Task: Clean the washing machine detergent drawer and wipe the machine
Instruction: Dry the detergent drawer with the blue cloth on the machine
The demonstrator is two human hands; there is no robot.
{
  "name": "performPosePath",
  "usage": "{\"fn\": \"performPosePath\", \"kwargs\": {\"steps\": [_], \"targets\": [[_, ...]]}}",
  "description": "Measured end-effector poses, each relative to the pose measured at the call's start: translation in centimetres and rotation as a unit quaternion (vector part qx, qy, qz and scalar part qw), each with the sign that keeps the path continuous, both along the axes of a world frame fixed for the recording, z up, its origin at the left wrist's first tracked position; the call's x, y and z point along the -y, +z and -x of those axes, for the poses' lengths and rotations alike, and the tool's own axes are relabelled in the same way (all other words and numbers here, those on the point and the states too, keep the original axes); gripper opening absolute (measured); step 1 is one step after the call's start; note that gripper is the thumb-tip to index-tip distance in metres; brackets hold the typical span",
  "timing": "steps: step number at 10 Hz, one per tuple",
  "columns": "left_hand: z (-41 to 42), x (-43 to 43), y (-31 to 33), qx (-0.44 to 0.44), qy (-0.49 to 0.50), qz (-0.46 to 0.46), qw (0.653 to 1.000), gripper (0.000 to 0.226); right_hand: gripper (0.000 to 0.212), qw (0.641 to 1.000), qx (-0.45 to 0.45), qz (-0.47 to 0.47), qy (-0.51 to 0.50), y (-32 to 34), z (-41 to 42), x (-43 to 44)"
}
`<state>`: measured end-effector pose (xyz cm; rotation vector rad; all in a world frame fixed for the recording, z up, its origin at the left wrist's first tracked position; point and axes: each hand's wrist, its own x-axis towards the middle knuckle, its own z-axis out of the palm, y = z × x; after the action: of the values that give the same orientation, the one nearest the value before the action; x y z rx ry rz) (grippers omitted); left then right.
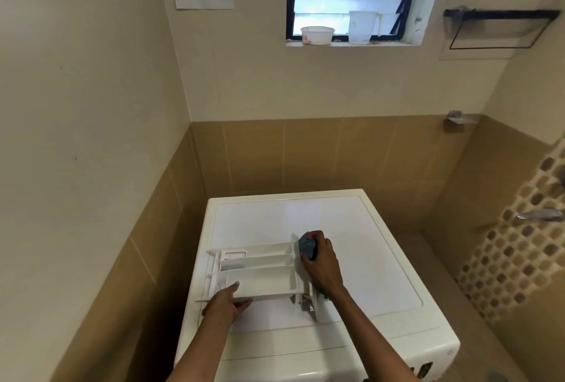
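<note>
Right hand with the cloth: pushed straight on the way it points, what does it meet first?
Probably the far right corner of the drawer: the cloth in the right hand sits against it, pointing away and slightly left. Past that, only washing machine top shows up to the tiled wall. Depth is unclear.

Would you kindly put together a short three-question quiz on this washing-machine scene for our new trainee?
1. True or false: the detergent drawer lies on top of the washing machine.
2. Fill the gap (near or far): the left hand holds the drawer's ____ edge.
3. Which hand grips the blue cloth? A) left hand B) right hand C) neither

Key:
1. True. It is out of its slot and rests on the lid.
2. Near.
3. B. The cloth is bunched in it at the drawer's right end.
</note>
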<state>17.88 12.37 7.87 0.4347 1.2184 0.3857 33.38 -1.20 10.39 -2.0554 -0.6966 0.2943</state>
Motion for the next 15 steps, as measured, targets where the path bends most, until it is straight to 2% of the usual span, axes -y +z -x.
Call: {"fn": "performPosePath", "kwargs": {"steps": [1,2,3,4,5,6,7,8,9,10,11,13,14,15], "targets": [[-0.6,-0.3,-1.5,-0.02,-0.034,-0.044,0.998,0.052,0.037,1.0,0.004,0.019,-0.002,0.2,-0.2,-0.5],[-1.4,-2.5,-6.8,-0.064,-0.039,-0.077,0.994,0.079,0.035,1.0,0.006,0.026,-0.003,0.3,-0.1,-0.9],[-1.2,0.3,-1.5,-0.263,-0.122,-0.181,0.94,0.099,0.035,1.0,0.006,0.024,-0.008,0.3,-0.4,-1.0],[-1.9,2.0,2.1,-0.369,-0.179,-0.388,0.825,0.108,0.035,1.0,-0.002,0.002,-0.012,0.1,-0.9,-0.7],[-3.3,1.8,0.7,-0.343,-0.374,-0.568,0.649,0.081,0.034,0.994,-0.062,-0.084,-0.033,-0.3,-1.4,-0.1],[-4.8,1.6,-0.7,-0.273,-0.527,-0.589,0.548,0.105,0.03,0.963,-0.17,-0.187,-0.09,-0.8,-2.8,1.2],[-5.4,1.3,-1.7,-0.287,-0.556,-0.641,0.444,0.124,0.03,0.931,-0.241,-0.241,-0.13,-1.3,-4.7,2.6],[-5.7,0.7,-3.0,-0.321,-0.563,-0.649,0.4,0.101,0.037,0.946,-0.211,-0.238,-0.066,-1.8,-4.5,2.6],[-6.0,0.8,-3.3,-0.319,-0.56,-0.663,0.382,0.099,0.039,0.964,-0.19,-0.185,-0.019,-3.2,-3.1,1.7],[-6.2,0.9,-3.6,-0.325,-0.552,-0.665,0.384,0.101,0.006,0.97,-0.192,-0.136,-0.055,-5.5,-2.2,2.0],[-6.4,0.9,-4.1,-0.328,-0.548,-0.66,0.396,0.102,0.012,0.974,-0.186,-0.084,-0.099,-6.8,-0.5,3.0],[-6.2,0.6,-4.3,-0.321,-0.542,-0.669,0.394,0.103,0.011,0.973,-0.144,-0.131,-0.125,-5.0,1.3,3.8],[-6.2,0.8,-3.7,-0.292,-0.551,-0.681,0.383,0.122,0.015,0.972,-0.15,-0.105,-0.15,-4.4,-0.3,2.6],[-5.9,0.7,-3.4,-0.283,-0.561,-0.667,0.4,0.127,0.019,0.975,-0.166,-0.024,-0.148,-4.8,-2.5,0.7]]}}
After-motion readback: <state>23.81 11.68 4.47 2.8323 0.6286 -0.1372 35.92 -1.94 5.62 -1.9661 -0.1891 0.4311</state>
